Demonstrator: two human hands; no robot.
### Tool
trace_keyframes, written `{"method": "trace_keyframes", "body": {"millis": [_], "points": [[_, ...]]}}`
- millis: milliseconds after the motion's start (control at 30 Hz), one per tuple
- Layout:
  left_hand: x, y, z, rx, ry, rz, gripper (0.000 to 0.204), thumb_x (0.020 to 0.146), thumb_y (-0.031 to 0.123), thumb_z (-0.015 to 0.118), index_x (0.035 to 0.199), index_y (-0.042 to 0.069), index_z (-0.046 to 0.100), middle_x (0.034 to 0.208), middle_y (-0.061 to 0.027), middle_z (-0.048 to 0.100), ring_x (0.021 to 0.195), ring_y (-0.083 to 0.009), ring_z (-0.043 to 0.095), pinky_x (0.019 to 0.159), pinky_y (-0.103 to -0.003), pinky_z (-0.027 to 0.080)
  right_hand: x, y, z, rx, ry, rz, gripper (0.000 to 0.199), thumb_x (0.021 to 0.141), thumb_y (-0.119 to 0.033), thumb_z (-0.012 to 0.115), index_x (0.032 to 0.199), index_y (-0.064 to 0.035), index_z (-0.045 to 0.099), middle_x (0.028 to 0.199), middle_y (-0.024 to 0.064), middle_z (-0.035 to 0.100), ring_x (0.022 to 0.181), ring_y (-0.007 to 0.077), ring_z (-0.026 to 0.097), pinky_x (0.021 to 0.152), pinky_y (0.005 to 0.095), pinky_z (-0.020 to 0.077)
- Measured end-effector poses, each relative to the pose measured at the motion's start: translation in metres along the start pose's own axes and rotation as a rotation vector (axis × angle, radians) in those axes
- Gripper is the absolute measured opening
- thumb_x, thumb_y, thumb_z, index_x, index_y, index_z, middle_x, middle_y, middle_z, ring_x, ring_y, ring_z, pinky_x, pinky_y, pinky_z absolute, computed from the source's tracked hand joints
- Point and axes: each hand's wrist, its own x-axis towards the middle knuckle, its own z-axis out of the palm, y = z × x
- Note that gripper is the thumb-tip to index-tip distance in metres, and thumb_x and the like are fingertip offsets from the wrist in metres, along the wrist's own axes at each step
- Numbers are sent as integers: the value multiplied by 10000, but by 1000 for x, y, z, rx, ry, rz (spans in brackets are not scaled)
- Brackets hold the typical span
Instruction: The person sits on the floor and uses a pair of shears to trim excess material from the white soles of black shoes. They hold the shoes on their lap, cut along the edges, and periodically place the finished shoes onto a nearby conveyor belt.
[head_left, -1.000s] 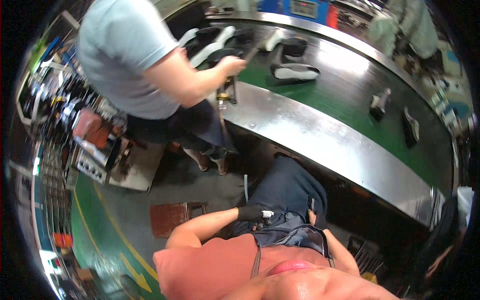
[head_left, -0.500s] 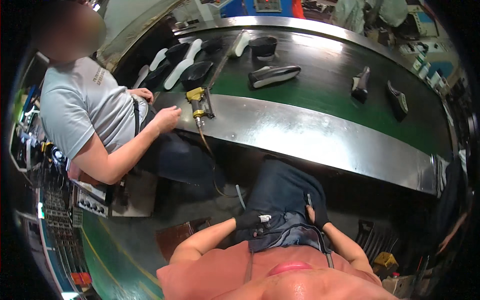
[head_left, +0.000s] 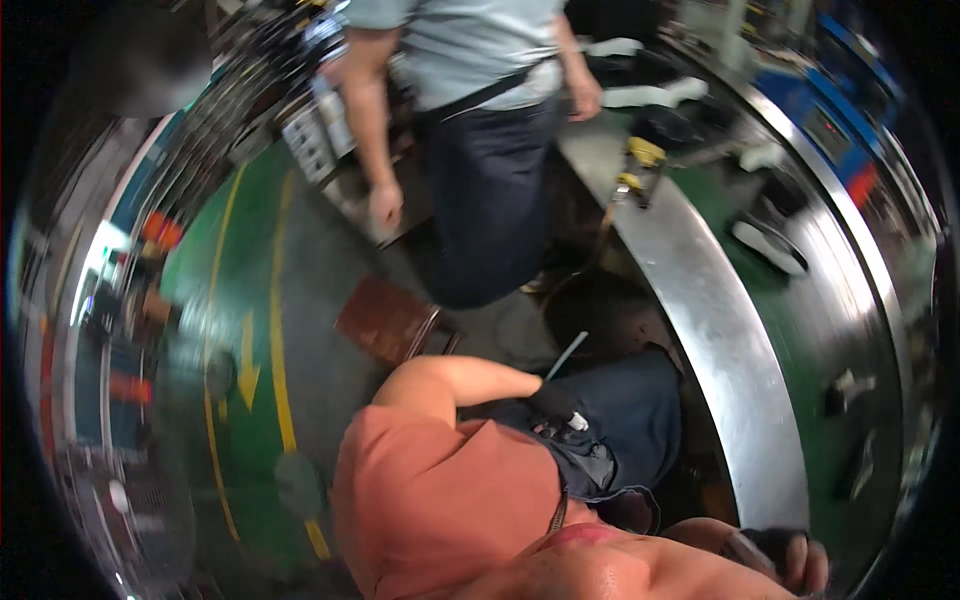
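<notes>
My left hand (head_left: 558, 405), in a black glove with a white tip on one finger, rests over my dark trousers (head_left: 632, 415). A thin pale rod (head_left: 568, 352) sticks out beside it; whether the hand grips it I cannot tell. At the lower right, my right hand (head_left: 795, 560) is by the near end of the metal bench edge (head_left: 745, 400). Its black glove leaves bare fingertips, which are curled in; what they hold, if anything, is hidden. A dark shoe with a white sole (head_left: 768, 248) lies on the green belt (head_left: 815, 370) beyond the metal edge.
Another person (head_left: 480, 180) stands ahead, arms hanging down. A yellow hand tool with a hose (head_left: 643, 160) lies on the bench edge beside them. White shoe-shaped pieces (head_left: 655, 93) are farther back. A brown stool (head_left: 385, 318) stands left of my legs, near yellow floor lines (head_left: 283, 340).
My view has swung left, blurring the scene. My right hand has left my lap for the bench edge. The other person's arms, earlier bent near the bench, now hang down.
</notes>
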Motion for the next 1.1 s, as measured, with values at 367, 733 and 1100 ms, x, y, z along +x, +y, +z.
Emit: {"method": "trace_keyframes", "body": {"millis": [367,733,1100], "points": [[-64,41,65,-86,423,140,492,901,494,479,961,39,654,719,-103,653,438,-193,589,387,-296,474,8,-3,-28,694,-278,-109,246,897,-125,521,1123,-104,616,1164,58,602,946,152,613,781,244,518],[-45,50,41,-142,324,-43,444,903,443,507,822,30,651,592,-109,606,394,-139,539,355,-260,448,-1,-27,-49,640,52,-55,258,859,-278,477,938,-71,608,885,34,618,703,120,587,528,246,445],[-12,21,11,-126,97,-110,453,937,418,474,1017,-15,581,844,-94,630,490,-139,564,428,-275,501,-336,48,-92,-813,796,1484,503,953,-453,389,1165,-26,551,719,88,583,613,185,578,611,324,474]]}}
